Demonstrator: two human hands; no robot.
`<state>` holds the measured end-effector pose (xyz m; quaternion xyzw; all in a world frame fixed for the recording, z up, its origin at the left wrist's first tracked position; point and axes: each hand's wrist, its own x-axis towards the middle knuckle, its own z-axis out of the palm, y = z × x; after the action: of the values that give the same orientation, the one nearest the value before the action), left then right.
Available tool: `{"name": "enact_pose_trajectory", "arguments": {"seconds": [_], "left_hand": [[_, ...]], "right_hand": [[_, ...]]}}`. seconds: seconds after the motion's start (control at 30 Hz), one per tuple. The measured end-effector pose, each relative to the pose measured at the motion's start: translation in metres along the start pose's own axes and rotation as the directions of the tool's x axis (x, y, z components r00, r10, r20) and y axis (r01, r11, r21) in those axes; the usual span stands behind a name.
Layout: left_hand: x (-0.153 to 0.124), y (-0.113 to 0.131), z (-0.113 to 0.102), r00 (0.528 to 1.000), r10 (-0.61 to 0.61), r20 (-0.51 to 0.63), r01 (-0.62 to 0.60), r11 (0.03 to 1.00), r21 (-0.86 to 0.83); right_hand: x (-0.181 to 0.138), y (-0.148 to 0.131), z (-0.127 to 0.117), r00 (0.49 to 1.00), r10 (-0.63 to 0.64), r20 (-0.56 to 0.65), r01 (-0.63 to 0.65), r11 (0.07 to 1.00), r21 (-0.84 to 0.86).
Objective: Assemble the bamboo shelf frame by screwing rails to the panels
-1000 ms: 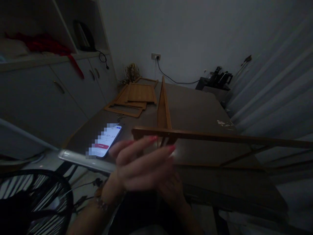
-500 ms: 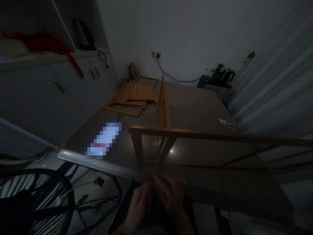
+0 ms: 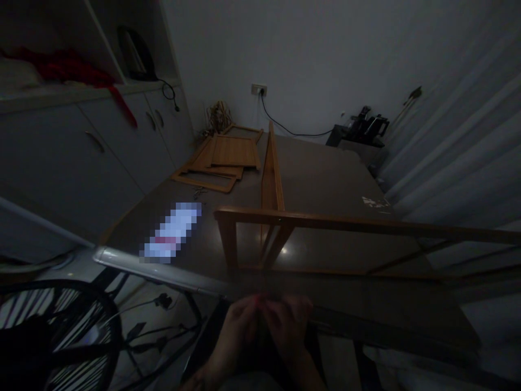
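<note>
At the table's front edge, low in view, my left hand (image 3: 238, 326) and my right hand (image 3: 288, 323) meet at the fingertips. Both have their fingers drawn together in a pinch. A small reddish spot (image 3: 259, 300) shows between them, too dark and blurred to name. Just beyond the hands stands a wooden frame (image 3: 325, 220), its long rail running off to the right. A slatted or panelled wooden piece (image 3: 269, 179) joins it and reaches away toward the wall.
Several flat wooden panels (image 3: 236, 152) lie stacked on the table (image 3: 317, 168), with small metal bits (image 3: 199, 193) nearby. A blurred-out bright rectangle (image 3: 173, 233) lies at the left. A black round-backed chair (image 3: 61, 336) stands lower left. White scraps (image 3: 375, 202) lie at the right.
My hands have come closer together and slightly up, fingertips now meeting. The view has shifted a little; the wooden pieces stay put.
</note>
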<state>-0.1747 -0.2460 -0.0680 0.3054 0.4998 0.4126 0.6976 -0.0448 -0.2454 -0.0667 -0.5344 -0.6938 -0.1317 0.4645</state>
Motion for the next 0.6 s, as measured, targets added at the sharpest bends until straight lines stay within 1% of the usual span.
{"name": "enact_pose_trajectory", "arguments": {"seconds": [0.1, 0.17, 0.23, 0.33, 0.43, 0.6], "left_hand": [[-0.002, -0.002, 0.005, 1.0, -0.02, 0.023, 0.024, 0.985, -0.172], [-0.003, -0.002, 0.009, 0.999, -0.034, 0.024, 0.039, 0.973, -0.227], [-0.003, -0.002, 0.011, 0.998, -0.053, 0.021, 0.057, 0.968, -0.245], [-0.002, -0.001, 0.012, 0.996, -0.084, 0.006, 0.083, 0.965, -0.247], [-0.001, -0.001, 0.012, 0.998, -0.068, -0.007, 0.065, 0.97, -0.236], [-0.003, 0.003, 0.015, 0.999, -0.023, -0.042, 0.018, 0.995, -0.1]], "right_hand": [[0.002, -0.004, 0.001, 1.0, 0.005, 0.012, -0.005, 1.0, -0.029], [0.003, -0.007, 0.001, 1.0, -0.004, 0.018, 0.005, 0.999, -0.051], [0.004, -0.009, 0.0, 0.999, -0.017, 0.028, 0.019, 0.998, -0.06], [0.003, -0.009, -0.001, 0.998, -0.013, 0.063, 0.016, 0.999, -0.046], [0.001, -0.008, -0.004, 0.995, 0.008, 0.095, -0.007, 1.0, -0.012], [0.0, -0.01, -0.007, 0.992, 0.048, 0.116, -0.052, 0.998, 0.036]]}}
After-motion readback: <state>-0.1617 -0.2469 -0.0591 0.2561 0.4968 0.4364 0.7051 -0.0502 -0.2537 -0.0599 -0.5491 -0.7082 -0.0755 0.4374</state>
